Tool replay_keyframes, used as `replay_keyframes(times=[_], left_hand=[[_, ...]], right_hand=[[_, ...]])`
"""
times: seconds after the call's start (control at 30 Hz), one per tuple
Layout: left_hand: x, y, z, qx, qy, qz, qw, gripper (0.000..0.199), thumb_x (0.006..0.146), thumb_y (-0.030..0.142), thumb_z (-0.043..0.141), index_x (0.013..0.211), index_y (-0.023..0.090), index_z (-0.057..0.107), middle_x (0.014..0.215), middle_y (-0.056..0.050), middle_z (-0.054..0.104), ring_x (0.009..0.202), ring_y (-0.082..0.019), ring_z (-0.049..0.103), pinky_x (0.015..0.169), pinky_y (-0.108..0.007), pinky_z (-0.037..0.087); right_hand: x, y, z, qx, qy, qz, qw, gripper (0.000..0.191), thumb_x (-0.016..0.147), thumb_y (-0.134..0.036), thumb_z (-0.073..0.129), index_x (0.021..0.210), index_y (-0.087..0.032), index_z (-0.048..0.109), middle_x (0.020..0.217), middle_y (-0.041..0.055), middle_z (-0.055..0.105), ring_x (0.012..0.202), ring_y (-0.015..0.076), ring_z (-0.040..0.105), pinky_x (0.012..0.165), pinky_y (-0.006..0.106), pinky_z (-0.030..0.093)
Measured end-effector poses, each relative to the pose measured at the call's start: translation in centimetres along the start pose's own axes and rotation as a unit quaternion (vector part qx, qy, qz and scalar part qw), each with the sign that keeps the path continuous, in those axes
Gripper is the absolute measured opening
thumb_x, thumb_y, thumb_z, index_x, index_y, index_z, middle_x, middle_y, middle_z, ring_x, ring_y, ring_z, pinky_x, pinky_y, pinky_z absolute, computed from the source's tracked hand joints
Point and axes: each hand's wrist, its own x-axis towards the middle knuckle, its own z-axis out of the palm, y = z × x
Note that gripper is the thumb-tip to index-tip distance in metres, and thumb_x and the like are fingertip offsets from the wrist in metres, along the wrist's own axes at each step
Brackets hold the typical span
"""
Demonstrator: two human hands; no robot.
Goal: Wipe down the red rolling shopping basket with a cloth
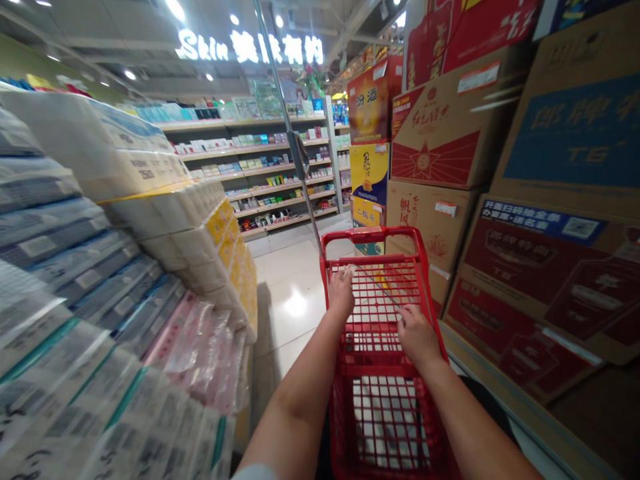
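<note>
A red plastic basket cart [383,365] with grid panels stands directly below and ahead of me. At the left of its upper grid, my left hand [341,292] has its fingers curled around something small and whitish, too unclear to name. My right hand [419,335] is closed over the right part of the same grid, its fingertips pinching the near end of a thin rod [379,288]. This rod slants across the grid toward my left hand. A long metal pole [279,83] with a dark clamp rises from the cart's left front corner.
Packaged paper goods [200,217] are piled high on the left. Stacked cartons [435,137] line the right side, close to the cart. Pale tiled floor [290,283] runs ahead between them to shelves [260,150] of small products under a lit sign [250,47].
</note>
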Motion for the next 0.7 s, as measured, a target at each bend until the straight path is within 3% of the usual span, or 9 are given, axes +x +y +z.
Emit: replay_keyframes(times=[0.17, 0.37, 0.53, 0.7], left_hand=[[-2.2, 0.8, 0.9, -0.050, 0.002, 0.089, 0.995, 0.056, 0.082, -0.002, 0.042, 0.131, 0.023, 0.055, 0.146, -0.007, 0.044, 0.136, -0.021, 0.037, 0.112, -0.043, 0.036], [-2.5, 1.1, 0.3, -0.048, 0.024, -0.032, 0.998, 0.053, 0.085, 0.001, 0.042, 0.134, 0.019, 0.053, 0.136, -0.011, 0.054, 0.126, -0.021, 0.048, 0.107, -0.039, 0.041], [-4.3, 2.1, 0.4, -0.069, -0.008, 0.064, 0.996, 0.054, 0.084, 0.005, 0.048, 0.134, 0.023, 0.052, 0.139, -0.009, 0.051, 0.125, -0.021, 0.047, 0.104, -0.040, 0.044], [-5.0, 1.6, 0.1, -0.088, 0.033, -0.053, 0.994, 0.049, 0.085, 0.005, 0.045, 0.130, 0.020, 0.056, 0.134, -0.011, 0.055, 0.123, -0.023, 0.048, 0.106, -0.043, 0.042]], right_hand=[[0.1, 0.5, 0.3, 0.005, 0.011, -0.014, 1.000, 0.029, 0.089, -0.015, 0.043, 0.106, -0.019, 0.066, 0.117, 0.0069, 0.060, 0.097, 0.0174, 0.060, 0.082, 0.028, 0.047], [-0.2, 1.4, 0.9, 0.005, 0.036, -0.042, 0.998, 0.029, 0.089, -0.019, 0.042, 0.106, -0.018, 0.065, 0.113, 0.0076, 0.060, 0.095, 0.0182, 0.060, 0.083, 0.029, 0.047], [-0.4, 2.2, 1.1, 0.003, 0.043, -0.076, 0.996, 0.031, 0.085, -0.020, 0.042, 0.104, -0.018, 0.067, 0.110, 0.0106, 0.059, 0.098, 0.0222, 0.058, 0.085, 0.033, 0.047], [-0.5, 2.5, 1.0, 0.016, 0.032, -0.082, 0.996, 0.036, 0.078, -0.018, 0.045, 0.106, -0.021, 0.067, 0.106, 0.0118, 0.059, 0.099, 0.0252, 0.056, 0.085, 0.038, 0.047]])
